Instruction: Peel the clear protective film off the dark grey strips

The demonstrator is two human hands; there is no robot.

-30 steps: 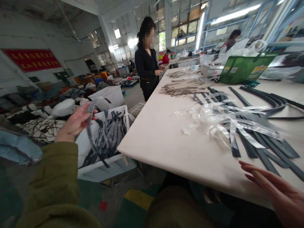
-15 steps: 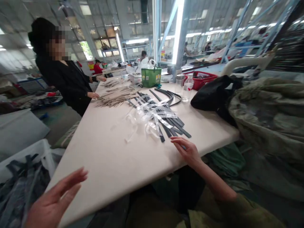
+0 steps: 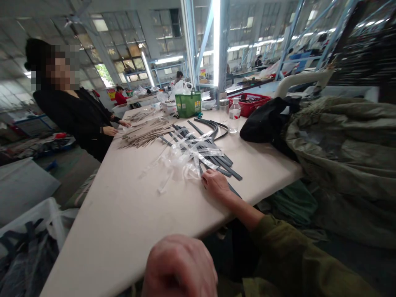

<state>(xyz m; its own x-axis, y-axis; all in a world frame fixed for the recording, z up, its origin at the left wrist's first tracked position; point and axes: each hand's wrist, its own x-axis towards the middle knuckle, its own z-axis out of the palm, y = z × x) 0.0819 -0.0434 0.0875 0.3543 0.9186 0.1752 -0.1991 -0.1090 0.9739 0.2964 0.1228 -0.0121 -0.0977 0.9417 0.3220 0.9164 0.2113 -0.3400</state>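
My right hand [image 3: 215, 182] is closed at the near end of a pile of dark grey flat strips [image 3: 213, 150]. Its fingertips pinch one of them, and a dark strip end [image 3: 234, 190] shows just beyond the hand. Clear plastic film strips [image 3: 182, 156] lie tangled over the pile, close to my fingers. Low in the view, at the near table edge, is my left hand [image 3: 181, 266], large and slightly blurred. It is curled into a fist with the knuckles up, and its inner side is hidden.
A person in black [image 3: 74, 107] handles thin brown strips [image 3: 144, 134] across the white table [image 3: 117, 206]. Farther back are a green bag [image 3: 188, 105], a clear bottle [image 3: 234, 117] and a red basket [image 3: 249, 103]. A black bag [image 3: 262, 123] lies right; a bin [image 3: 54, 222] of dark strips stands left.
My left hand has swung from the far left to the bottom middle, and its fingers have curled. My right hand has moved left onto the strips and closed. The view has shifted slightly.
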